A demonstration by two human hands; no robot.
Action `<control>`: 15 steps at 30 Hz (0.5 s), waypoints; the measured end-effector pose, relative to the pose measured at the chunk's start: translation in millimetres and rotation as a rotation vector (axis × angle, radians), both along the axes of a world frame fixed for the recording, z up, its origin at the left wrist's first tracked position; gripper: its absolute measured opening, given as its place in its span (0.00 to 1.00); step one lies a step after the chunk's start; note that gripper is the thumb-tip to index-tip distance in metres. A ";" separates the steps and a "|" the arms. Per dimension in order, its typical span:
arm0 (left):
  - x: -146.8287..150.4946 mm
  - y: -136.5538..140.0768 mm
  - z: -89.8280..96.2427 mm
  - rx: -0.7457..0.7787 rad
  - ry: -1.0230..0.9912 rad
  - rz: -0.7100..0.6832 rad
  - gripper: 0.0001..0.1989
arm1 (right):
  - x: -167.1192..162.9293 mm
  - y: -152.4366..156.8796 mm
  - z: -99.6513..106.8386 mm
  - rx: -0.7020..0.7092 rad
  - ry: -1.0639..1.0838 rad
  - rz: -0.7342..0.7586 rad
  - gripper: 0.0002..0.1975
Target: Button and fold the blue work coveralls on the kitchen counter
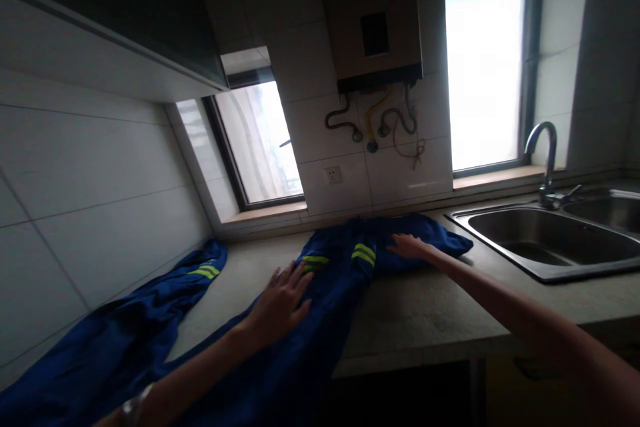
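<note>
A dark blue work garment [320, 327] with yellow-green reflective stripes is spread across the countertop, its near part running out of view at the bottom left. My left hand [283, 299] lies palm down on it just below one stripe, fingers stretched out and apart. Farther back, my right hand [411, 247] rests on the blue cloth to the right of the other stripe, with its fingers extended. Neither hand grips the fabric. Another striped length of blue cloth [150, 303] stretches along the left wall, creased and bunched.
To the right, a double steel sink [543, 273] with a curved tap [550, 153] is set into the counter [415, 313]. A wall cabinet [125, 47] overhangs at the left. Above the socket [333, 175] hangs a water heater [370, 20] with pipes, between two windows.
</note>
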State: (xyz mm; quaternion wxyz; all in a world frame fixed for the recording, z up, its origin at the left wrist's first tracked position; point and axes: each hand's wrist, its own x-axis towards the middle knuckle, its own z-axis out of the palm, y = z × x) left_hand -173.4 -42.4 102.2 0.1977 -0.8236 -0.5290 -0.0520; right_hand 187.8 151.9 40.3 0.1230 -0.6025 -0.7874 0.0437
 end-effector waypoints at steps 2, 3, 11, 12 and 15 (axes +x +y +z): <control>49.8 -1.0 -22.8 -0.084 0.079 -0.159 0.30 | 11.9 -12.3 -26.2 0.019 -0.055 -0.057 0.34; 68.1 0.0 -35.2 -0.120 0.094 -0.180 0.32 | 18.0 -17.7 -38.6 0.031 -0.077 -0.059 0.34; 43.8 42.3 -108.1 -0.126 0.147 0.176 0.43 | 43.8 -32.0 -94.7 0.272 -0.105 0.031 0.27; 30.2 46.4 -110.9 -0.101 0.153 0.220 0.43 | 44.0 -31.2 -96.4 0.286 -0.103 0.030 0.27; -14.1 56.3 -115.9 -0.016 0.168 0.335 0.42 | 44.2 -29.3 -99.1 0.306 -0.082 0.018 0.26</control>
